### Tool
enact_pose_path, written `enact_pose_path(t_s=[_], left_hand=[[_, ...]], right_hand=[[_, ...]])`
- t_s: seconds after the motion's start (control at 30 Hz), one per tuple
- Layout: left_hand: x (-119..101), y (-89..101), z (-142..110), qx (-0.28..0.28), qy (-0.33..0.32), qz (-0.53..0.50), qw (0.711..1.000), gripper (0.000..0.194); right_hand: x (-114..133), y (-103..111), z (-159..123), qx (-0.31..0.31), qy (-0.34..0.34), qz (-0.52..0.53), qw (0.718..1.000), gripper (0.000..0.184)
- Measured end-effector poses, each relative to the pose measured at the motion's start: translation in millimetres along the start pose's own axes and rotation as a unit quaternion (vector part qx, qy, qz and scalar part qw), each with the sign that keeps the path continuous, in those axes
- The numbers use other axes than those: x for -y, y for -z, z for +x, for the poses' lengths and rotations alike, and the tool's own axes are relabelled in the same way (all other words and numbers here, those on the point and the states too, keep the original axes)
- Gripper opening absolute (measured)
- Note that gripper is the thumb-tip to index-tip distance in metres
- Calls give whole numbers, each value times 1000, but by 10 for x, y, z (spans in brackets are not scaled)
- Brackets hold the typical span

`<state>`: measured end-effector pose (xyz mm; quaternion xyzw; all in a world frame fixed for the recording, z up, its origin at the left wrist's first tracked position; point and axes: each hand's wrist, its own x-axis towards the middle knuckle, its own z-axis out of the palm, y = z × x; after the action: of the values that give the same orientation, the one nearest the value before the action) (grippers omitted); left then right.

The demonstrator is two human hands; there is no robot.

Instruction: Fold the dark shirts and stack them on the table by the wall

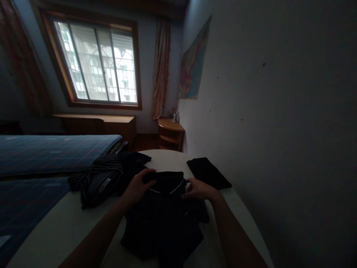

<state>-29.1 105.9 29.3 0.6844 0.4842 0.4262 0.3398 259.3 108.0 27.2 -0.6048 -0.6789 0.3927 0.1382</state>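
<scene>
A dark collared shirt (164, 223) lies spread on the round pale table (64, 230), its collar at the far end and white trim showing along the collar edges. My left hand (139, 186) is closed on the left side of the collar, thumb and fingers pinching the cloth. On the opposite side, my right hand (199, 189) pinches the collar near its right corner. The shirt's lower part runs toward me between my forearms, and dim light hides its folds.
Left of the shirt sits a heap of dark and striped clothes (103, 176). A folded black cloth (209, 173) lies near the table's right edge, beside the wall (279, 149). A bed with a blue plaid cover (55, 152) stands at the left.
</scene>
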Motion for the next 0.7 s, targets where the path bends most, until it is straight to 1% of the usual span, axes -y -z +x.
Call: enact_pose_path(t_s=[0.03,0.1,0.13,0.17,0.2,0.27,0.33,0.4,0.43,0.47,0.5,0.57,0.6,0.63,0.67,0.7], left_hand=[[25,-8,-22,31,4,6,999,57],[60,-18,-90,98,22,46,994,81],[65,-21,-134,127,33,80,988,93],[62,-24,-181,150,45,120,980,103],[51,-26,-229,170,59,161,970,111],[17,-28,-312,208,78,232,947,117],[-11,-20,-358,242,80,278,926,115],[-29,11,-350,246,65,298,920,105],[-36,38,-325,229,53,298,925,98],[-44,73,-287,195,44,294,935,90],[-52,114,-240,147,34,284,947,79],[-63,197,-131,20,18,246,969,55],[-58,230,-78,-43,13,221,974,45],[-43,249,-31,-94,9,192,977,39],[-16,251,5,-124,5,163,979,38],[20,235,28,-134,4,138,981,41]], right_hand=[[-15,-11,7,14,-9,-30,999,50],[-26,-18,22,31,-5,-76,997,21],[-23,-14,27,34,2,-90,995,11],[-17,-5,28,28,12,-100,995,7],[-7,10,27,9,20,-105,994,8],[19,55,14,-61,27,-101,993,11],[46,120,-11,-137,20,-78,987,14],[71,204,-44,-190,-2,-31,981,18],[82,252,-61,-214,-11,-2,977,20],[92,302,-78,-239,-18,29,970,21],[100,352,-91,-265,-21,62,962,21],[105,441,-104,-313,-16,131,940,22],[100,472,-100,-328,-10,164,930,23],[88,489,-87,-335,-2,193,922,23],[68,490,-67,-333,6,212,919,23],[39,476,-40,-322,13,218,921,23]])
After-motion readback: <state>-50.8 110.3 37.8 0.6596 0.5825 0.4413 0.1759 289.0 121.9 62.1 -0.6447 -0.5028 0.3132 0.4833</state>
